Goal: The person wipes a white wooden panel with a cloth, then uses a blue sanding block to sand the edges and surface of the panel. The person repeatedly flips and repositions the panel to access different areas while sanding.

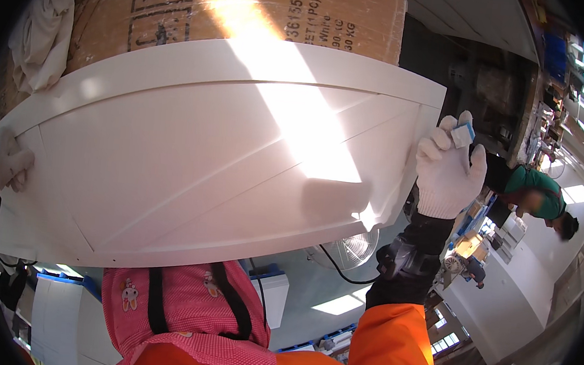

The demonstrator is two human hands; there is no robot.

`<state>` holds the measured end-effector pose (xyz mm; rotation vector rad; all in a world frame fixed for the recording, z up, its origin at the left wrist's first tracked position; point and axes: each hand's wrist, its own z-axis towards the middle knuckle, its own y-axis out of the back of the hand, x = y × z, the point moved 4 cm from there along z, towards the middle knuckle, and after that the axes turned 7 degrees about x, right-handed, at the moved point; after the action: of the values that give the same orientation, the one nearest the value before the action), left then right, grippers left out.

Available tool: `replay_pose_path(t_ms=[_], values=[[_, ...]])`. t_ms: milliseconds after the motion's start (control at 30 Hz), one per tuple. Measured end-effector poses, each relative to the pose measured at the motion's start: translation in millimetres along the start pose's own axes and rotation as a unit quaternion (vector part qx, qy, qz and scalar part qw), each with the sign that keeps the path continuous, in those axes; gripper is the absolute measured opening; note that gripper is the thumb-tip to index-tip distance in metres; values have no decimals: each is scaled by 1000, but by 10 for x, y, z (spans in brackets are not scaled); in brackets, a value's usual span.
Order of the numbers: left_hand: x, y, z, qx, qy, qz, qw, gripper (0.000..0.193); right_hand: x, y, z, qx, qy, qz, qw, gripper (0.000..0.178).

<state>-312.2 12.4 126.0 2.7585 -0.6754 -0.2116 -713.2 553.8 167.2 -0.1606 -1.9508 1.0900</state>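
Note:
A large white panel (171, 145) with raised frame strips and a diagonal groove stands across in front of me. My left hand (11, 166), in a white glove, is at the panel's left end, its fingers bent around the edge. Beside the right end is my right hand (450, 174), also gloved. Between its fingers it holds a small white block with a blue edge (462, 135). Strong sunlight falls in a band over the panel's middle.
Behind the panel lies a brown printed cardboard box (250, 14), with a crumpled off-white cloth (42, 39) on its left. A round fan (357, 248) and a black cable (340, 272) are below. At the right, a person in green (541, 192) bends over.

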Motion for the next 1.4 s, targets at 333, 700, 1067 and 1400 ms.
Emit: replay_pose_path(t_ms=[333, 700, 1067, 1400], values=[[113, -11, -18, -77, 0, -17, 997, 22, 6, 59, -141, -156, 67, -694, 700, 51], [-29, 10, 23, -54, -4, -14, 998, 22, -87, -30, 72, -87, 171, -875, 444, 33], [53, 17, 19, 10, 12, 4, 1000, 22, -143, -60, -68, -91, 148, -889, 423, 32], [-57, -11, 7, -23, 9, 4, 1000, 25, -120, -53, -99, -90, 140, -898, 407, 34]])
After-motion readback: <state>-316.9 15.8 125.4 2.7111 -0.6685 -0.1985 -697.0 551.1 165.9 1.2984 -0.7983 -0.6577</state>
